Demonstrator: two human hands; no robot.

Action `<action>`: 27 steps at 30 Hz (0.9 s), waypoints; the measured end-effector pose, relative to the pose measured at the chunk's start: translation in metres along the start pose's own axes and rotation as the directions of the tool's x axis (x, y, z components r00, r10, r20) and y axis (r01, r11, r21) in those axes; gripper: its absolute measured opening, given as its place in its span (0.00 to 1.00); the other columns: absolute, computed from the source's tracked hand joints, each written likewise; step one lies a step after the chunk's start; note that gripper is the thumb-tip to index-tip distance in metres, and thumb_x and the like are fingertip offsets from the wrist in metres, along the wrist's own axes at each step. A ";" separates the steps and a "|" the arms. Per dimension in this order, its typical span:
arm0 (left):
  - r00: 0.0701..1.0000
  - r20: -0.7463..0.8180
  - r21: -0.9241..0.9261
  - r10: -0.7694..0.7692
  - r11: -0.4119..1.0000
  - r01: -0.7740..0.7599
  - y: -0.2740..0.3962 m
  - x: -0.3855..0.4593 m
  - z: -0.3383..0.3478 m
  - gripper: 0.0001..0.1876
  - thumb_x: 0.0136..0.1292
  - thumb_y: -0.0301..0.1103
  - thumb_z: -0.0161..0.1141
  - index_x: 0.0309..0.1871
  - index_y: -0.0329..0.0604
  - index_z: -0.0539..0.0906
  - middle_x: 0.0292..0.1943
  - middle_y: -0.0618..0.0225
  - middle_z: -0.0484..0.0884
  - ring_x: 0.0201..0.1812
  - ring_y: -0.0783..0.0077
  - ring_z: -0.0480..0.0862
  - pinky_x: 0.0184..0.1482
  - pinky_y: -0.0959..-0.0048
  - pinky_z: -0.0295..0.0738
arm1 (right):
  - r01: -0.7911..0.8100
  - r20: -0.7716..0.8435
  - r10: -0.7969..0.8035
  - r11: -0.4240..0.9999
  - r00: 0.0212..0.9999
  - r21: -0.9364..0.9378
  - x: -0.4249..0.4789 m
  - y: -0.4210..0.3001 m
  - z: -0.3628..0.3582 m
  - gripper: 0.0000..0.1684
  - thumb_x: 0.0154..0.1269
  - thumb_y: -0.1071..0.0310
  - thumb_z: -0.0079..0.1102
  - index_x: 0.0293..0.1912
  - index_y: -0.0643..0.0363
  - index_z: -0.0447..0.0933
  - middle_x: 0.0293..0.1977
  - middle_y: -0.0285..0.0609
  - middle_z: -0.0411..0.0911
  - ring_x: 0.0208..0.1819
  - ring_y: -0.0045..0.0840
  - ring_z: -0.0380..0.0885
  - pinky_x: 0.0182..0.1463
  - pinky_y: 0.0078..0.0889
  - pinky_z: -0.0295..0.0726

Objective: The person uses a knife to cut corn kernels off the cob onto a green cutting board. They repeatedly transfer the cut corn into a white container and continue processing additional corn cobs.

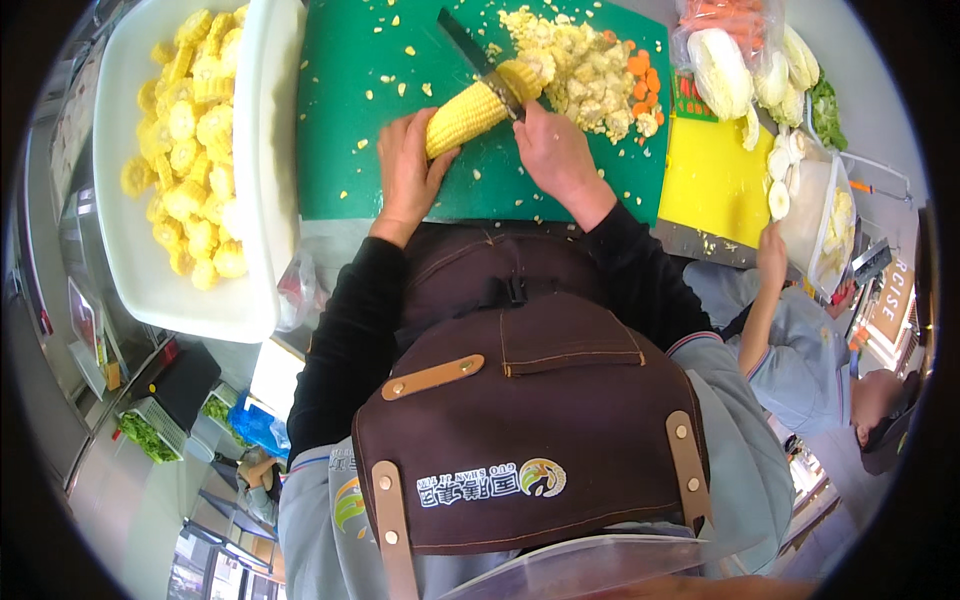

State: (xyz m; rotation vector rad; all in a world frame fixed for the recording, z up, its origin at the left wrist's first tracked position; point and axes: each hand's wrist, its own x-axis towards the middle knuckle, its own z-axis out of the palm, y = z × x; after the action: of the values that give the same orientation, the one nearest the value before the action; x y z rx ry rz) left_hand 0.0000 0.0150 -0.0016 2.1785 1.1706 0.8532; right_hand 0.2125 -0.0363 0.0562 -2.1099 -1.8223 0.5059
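Note:
An ear of yellow corn [466, 118] lies slantwise on the green cutting board [337, 172]. My left hand [407, 161] grips its near left end, fingers over the top and thumb along the lower side. In my right hand [556, 150] is a kitchen knife [466, 46], its dark blade pointing away and to the left. The knife crosses the ear near its far right end, with a corn round [519, 79] just beyond it. My fist hides most of the handle. Past that round lies a heap of pale cut corn pieces [592, 82], beside orange carrot slices [641, 79].
At left stands a white plastic tub [259, 172] of corn rounds [187, 142]. Loose kernels dot the green board. To the right are a yellow board [705, 176], napa cabbages [720, 75], bagged carrots [731, 26] and a co-worker's hand [771, 247] near white slices [778, 202].

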 end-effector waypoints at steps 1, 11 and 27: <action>0.999 0.027 -0.004 -0.022 1.000 0.023 0.003 -0.008 -0.003 0.34 0.55 0.31 0.76 0.66 0.45 0.75 0.54 0.55 0.78 0.54 0.47 0.75 0.57 0.55 0.68 | 0.022 -0.014 -0.022 1.000 1.000 0.016 0.002 0.004 0.004 0.13 0.73 0.62 0.54 0.39 0.64 0.75 0.22 0.58 0.80 0.26 0.55 0.81 0.31 0.58 0.79; 1.000 0.021 -0.013 -0.009 1.000 0.010 0.000 -0.011 -0.004 0.33 0.56 0.33 0.76 0.66 0.45 0.75 0.55 0.55 0.78 0.55 0.48 0.75 0.59 0.56 0.68 | -0.165 0.199 0.095 0.912 0.975 0.376 0.006 0.015 -0.031 0.14 0.73 0.62 0.57 0.39 0.65 0.76 0.18 0.46 0.75 0.17 0.37 0.78 0.22 0.39 0.73; 1.000 -0.005 -0.016 -0.001 1.000 0.001 -0.002 0.000 -0.003 0.34 0.55 0.32 0.75 0.65 0.44 0.75 0.54 0.55 0.77 0.54 0.47 0.75 0.56 0.55 0.68 | 0.079 0.012 -0.078 0.997 0.997 -0.024 0.006 -0.017 -0.004 0.11 0.70 0.64 0.54 0.40 0.64 0.75 0.24 0.58 0.81 0.29 0.56 0.82 0.34 0.59 0.80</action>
State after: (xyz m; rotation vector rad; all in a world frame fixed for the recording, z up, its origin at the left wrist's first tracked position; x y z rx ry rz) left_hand -0.0034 0.0164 -0.0010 2.1639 1.1641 0.8653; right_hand 0.2004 -0.0281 0.0667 -2.0457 -1.9186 0.4787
